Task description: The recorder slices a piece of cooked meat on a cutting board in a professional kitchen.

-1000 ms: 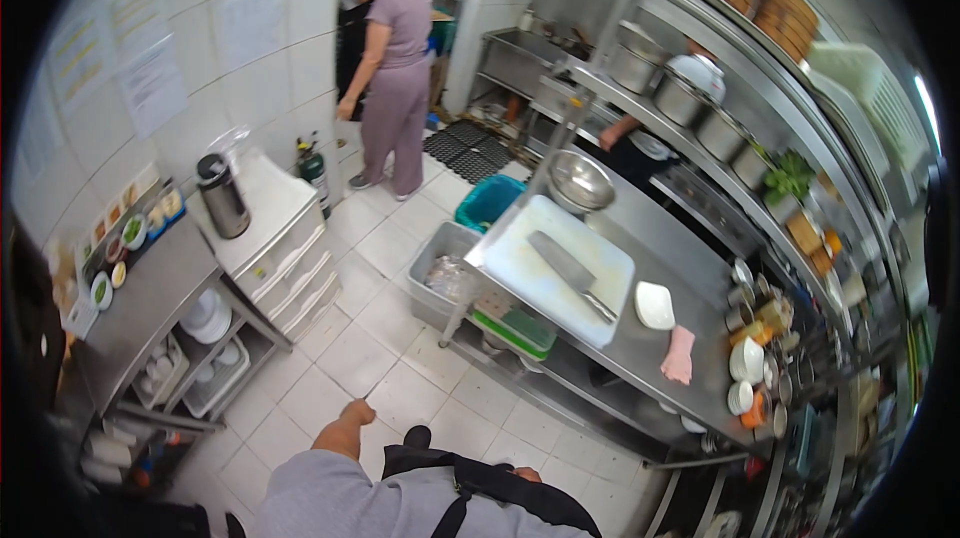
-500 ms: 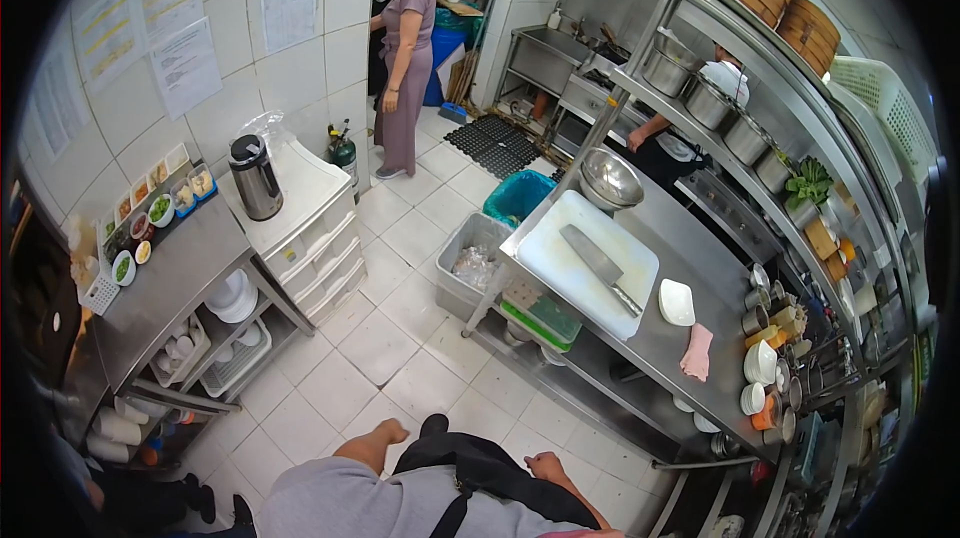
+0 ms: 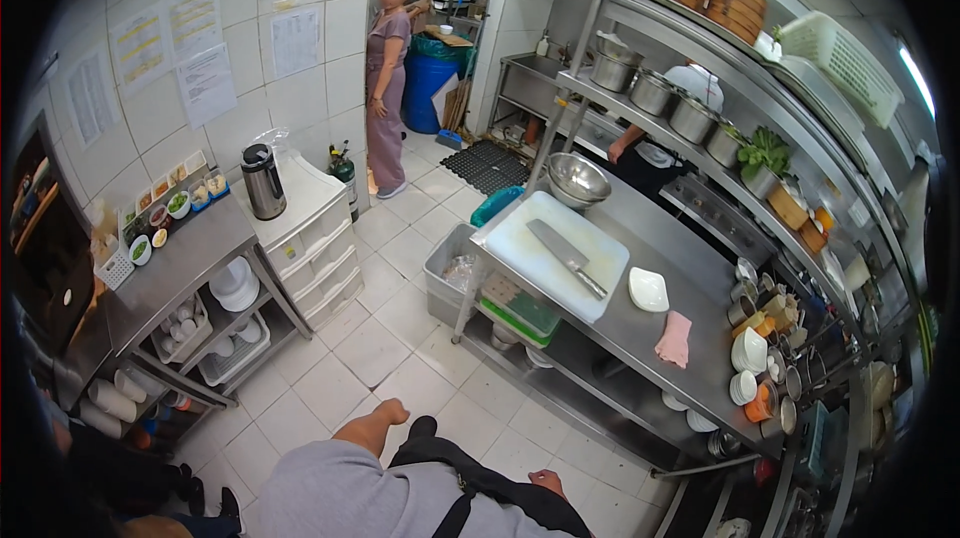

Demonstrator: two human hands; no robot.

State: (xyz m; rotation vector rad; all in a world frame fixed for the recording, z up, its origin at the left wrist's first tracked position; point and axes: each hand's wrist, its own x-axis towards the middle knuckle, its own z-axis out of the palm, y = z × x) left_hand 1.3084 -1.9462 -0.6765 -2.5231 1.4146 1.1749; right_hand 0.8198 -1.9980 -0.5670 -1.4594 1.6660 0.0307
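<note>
My left hand is low in the middle, over the white floor tiles, fingers curled closed; anything inside is too small to make out. My right hand hangs low beside my black apron, fingers curled and partly hidden, contents unclear. Both are apart from the steel prep table ahead to the right. On it lie a cutting board with a cleaver, a steel bowl, a white dish and a pink cloth.
Left stand a steel side table with food containers and a drawer unit bearing a thermos. A grey bin is beside the prep table. People occupy the doorway; another works behind shelving. Legs show lower left.
The person in purple has stepped further into the doorway and a capped person shows behind. My view has shifted slightly; both my arms swing low.
</note>
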